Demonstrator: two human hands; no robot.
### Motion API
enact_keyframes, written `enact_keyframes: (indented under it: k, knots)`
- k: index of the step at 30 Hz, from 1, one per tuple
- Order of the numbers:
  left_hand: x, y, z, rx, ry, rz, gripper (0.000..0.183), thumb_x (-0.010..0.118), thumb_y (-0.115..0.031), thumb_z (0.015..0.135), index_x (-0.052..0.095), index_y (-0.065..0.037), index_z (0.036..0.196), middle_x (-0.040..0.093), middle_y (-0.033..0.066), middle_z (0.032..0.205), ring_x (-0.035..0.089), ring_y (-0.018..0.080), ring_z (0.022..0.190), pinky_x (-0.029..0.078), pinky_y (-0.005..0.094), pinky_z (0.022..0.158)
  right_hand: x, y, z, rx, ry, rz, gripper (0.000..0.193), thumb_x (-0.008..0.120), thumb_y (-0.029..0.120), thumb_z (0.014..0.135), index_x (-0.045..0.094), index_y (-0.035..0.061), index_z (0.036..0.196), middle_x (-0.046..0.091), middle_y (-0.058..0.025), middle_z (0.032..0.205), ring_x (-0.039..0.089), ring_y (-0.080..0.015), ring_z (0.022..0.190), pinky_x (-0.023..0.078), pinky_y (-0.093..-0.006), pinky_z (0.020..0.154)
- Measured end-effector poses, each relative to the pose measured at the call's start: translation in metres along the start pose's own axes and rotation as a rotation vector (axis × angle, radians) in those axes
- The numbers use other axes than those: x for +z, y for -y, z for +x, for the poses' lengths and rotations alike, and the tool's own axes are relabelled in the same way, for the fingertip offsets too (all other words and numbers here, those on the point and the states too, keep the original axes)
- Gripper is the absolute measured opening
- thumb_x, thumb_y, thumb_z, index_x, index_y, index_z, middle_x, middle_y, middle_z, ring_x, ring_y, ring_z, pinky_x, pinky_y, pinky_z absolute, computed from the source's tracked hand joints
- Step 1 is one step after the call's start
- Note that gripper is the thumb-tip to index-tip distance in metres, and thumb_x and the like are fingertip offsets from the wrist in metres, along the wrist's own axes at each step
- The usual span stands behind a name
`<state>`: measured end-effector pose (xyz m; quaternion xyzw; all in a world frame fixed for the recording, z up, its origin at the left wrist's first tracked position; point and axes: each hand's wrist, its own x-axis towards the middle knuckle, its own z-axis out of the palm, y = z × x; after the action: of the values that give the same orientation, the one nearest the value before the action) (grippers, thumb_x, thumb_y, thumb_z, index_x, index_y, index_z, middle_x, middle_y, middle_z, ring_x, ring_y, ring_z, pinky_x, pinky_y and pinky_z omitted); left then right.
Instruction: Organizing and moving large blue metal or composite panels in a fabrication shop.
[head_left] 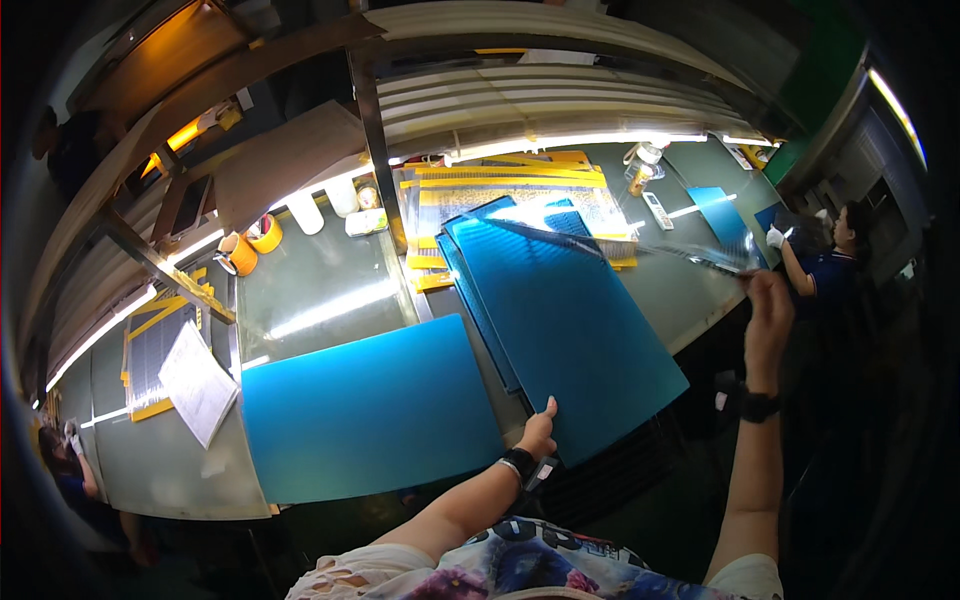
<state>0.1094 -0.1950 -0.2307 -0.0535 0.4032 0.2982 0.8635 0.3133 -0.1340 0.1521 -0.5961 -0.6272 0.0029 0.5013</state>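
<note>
My left hand (537, 432) grips the near edge of a large blue sheet (575, 330), thumb on top and fingers underneath. That sheet lies tilted over a stack of similar blue sheets (472, 318) on the bench, and its near right corner juts past the bench edge. Raised at the right, my right hand (768, 305) is closed in a pinch on a thin transparent film (690, 255). The film stretches leftward from my fingers to the far end of the blue sheet, where it looks lifted and creased. Another blue sheet (370, 415) lies flat to the left.
Behind the stack are yellow-edged printed panels (510, 190). A remote-like device (658, 212) and jars (640, 175) stand at the back right. Tape rolls (250, 248) and white papers (198, 385) lie leftward. A shelf post (375, 150) rises mid-bench. A co-worker (835, 255) works at right.
</note>
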Motion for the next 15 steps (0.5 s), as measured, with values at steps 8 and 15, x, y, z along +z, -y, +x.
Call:
enact_keyframes:
  k: [8,15]
  knots:
    - [0.017,0.007,-0.035,-0.084,-0.026,-0.156,0.049,0.054,-0.041,0.089,0.048,-0.004,0.121,0.052,0.0097,0.123,0.049,0.0265,0.112,0.036,0.0472,0.097,-0.006,-0.060,0.021,0.216,-0.171,0.442,0.019,0.047,0.014,0.094,0.056,-0.0026,0.092,0.059,-0.0076,0.092,0.058,-0.0159,0.087,0.047,-0.0290,0.085]
    - [0.024,-0.006,-0.032,0.042,0.005,-0.140,0.050,0.055,-0.039,0.089,0.045,-0.005,0.124,0.048,0.0099,0.127,0.046,0.0280,0.116,0.035,0.0479,0.097,0.013,0.072,0.004,-0.385,0.163,-0.065,0.013,0.049,0.008,0.091,0.056,-0.0006,0.085,0.061,-0.0090,0.087,0.058,-0.0190,0.082,0.045,-0.0295,0.073]
